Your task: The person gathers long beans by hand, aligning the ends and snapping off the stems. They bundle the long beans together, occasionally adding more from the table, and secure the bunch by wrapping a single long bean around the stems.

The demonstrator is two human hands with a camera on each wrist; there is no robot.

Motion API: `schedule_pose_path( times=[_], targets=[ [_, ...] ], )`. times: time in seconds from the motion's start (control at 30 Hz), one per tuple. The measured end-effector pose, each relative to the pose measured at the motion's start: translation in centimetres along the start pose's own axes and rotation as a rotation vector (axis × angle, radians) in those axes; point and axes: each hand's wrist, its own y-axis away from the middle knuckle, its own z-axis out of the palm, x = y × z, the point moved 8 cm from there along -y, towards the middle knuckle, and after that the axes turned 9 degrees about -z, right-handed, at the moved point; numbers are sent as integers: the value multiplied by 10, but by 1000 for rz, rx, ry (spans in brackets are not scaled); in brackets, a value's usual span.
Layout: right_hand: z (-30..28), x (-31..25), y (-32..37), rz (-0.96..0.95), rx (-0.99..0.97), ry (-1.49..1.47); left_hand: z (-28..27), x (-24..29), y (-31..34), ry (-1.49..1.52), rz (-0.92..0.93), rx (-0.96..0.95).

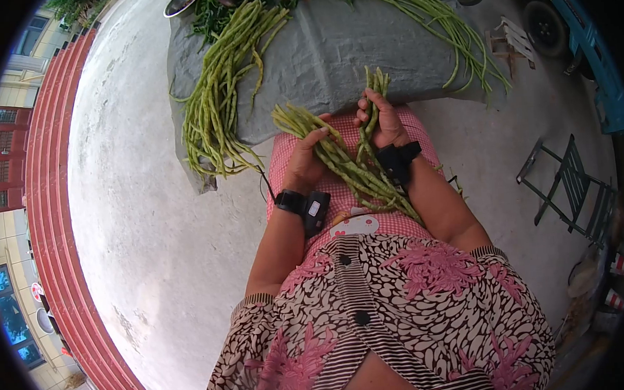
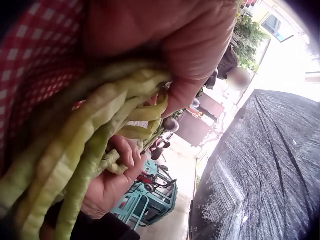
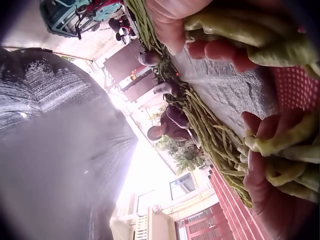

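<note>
Your left hand [image 1: 304, 160] has its fingers curled tight round a bundle of long beans [image 1: 349, 172]. The bundle lies slantwise over your lap, its tips past your knuckles and its tails running down under your right wrist. Your right hand [image 1: 386, 124] grips a smaller bunch [image 1: 373, 100] with fingers and thumb closed on it. This bunch stands nearly upright, just beside the big bundle and touching it lower down. Both hands sit close together above the red checked apron [image 1: 286, 150] on your knees.

Just ahead of your hands a grey cloth [image 1: 333, 53] is spread on the concrete ground. A thick heap of beans [image 1: 216, 108] lies along its left side, and a thinner trail of beans [image 1: 451, 29] curves down its right edge. A metal bowl [image 1: 180, 0] sits at the cloth's far left corner. Well off to your right stands a dark folding chair [image 1: 573, 188].
</note>
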Motion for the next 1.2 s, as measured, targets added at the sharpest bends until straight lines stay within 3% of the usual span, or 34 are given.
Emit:
schedule_pose_path(
  times=[0.13, 0.23, 0.33, 0.4, 0.5, 0.6, 0.63, 0.83, 1.2],
  targets=[
    [2, 9, 6, 60, 17, 198, -9, -1, -6, 0, 22, -1],
    [9, 31, 11, 221, -32, 260, -9, 0, -5, -4, 41, 2],
    [40, 32, 22, 262, -213, 201, 2, 0, -3, 18, 44, -4],
    [39, 34, 23, 238, -183, 234, 5, 0, -1, -28, 46, -4],
    [37, 35, 21, 211, -189, 270, -5, -10, -9, -56, -101, 3],
    [40, 33, 22, 178, -209, 315, 16, 1, -3, -97, 66, -14],
    [42, 31, 23, 165, -213, 333, 11, -1, -5, -64, 46, -4],
    [16, 24, 25, 359, 3, 162, -6, 0, -7, 67, 24, -24],
    [35, 35, 24, 279, -156, 174, 5, 2, -3, -168, 98, 40]
  ],
)
